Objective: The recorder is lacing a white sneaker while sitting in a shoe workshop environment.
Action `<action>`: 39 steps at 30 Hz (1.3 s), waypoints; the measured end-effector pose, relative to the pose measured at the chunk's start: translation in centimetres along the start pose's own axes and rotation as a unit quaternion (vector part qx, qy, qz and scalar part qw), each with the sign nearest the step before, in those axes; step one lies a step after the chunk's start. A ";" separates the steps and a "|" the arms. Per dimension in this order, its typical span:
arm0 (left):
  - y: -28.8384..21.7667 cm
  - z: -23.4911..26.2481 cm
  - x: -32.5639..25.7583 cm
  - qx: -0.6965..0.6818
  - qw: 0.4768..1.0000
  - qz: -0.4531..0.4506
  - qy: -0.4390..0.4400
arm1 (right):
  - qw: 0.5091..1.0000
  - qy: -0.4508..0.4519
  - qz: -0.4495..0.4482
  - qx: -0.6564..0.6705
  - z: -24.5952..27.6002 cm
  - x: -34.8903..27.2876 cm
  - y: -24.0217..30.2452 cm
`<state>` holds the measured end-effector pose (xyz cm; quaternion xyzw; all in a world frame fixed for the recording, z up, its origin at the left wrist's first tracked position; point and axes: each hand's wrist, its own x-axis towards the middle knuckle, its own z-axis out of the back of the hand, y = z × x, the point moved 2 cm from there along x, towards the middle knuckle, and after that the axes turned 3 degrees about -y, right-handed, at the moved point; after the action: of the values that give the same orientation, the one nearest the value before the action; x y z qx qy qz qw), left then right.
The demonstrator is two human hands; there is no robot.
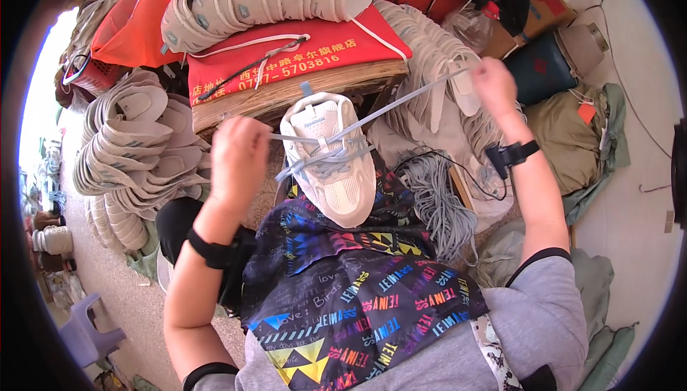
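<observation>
A cream-white sneaker [336, 189] with a mesh toe lies in front of me, its toe toward my body and its heel against the wooden table edge. A flat grey-blue shoelace [408, 97] is threaded across its lower part. My right hand [495, 90] is closed, pulling one end of that lace taut up and to the right. Left of the shoe, my left hand [242, 158] is closed on the other, shorter stretch of lace. Both hands are slightly blurred, and the left fingertips are partly hidden.
A red cloth [300, 54] covers the wooden table [286, 97], bearing stacked shoe uppers [265, 1]. More nested uppers [129, 133] pile up at left and right. A bundle of grey laces [444, 212] hangs right of my lap. A purple stool [93, 330] stands at lower left.
</observation>
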<state>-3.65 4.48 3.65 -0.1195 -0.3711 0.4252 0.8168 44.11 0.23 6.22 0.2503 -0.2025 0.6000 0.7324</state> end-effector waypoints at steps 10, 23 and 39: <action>-0.1 3.4 -0.2 0.073 0.996 -0.034 -0.042 | 0.993 0.037 -0.057 0.101 -2.9 -0.5 -1.1; -3.9 -2.3 -2.0 -0.123 0.985 -0.107 0.061 | 0.908 0.217 0.255 0.253 -0.5 -5.6 23.4; -2.8 -5.2 -5.4 -0.223 0.952 0.200 0.058 | 0.939 0.170 0.216 0.209 1.4 -4.0 20.9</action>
<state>-0.21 -0.83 -1.21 -0.3946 -0.3771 0.4784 0.6879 22.82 -0.44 7.53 0.2422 0.0056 0.8060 0.5401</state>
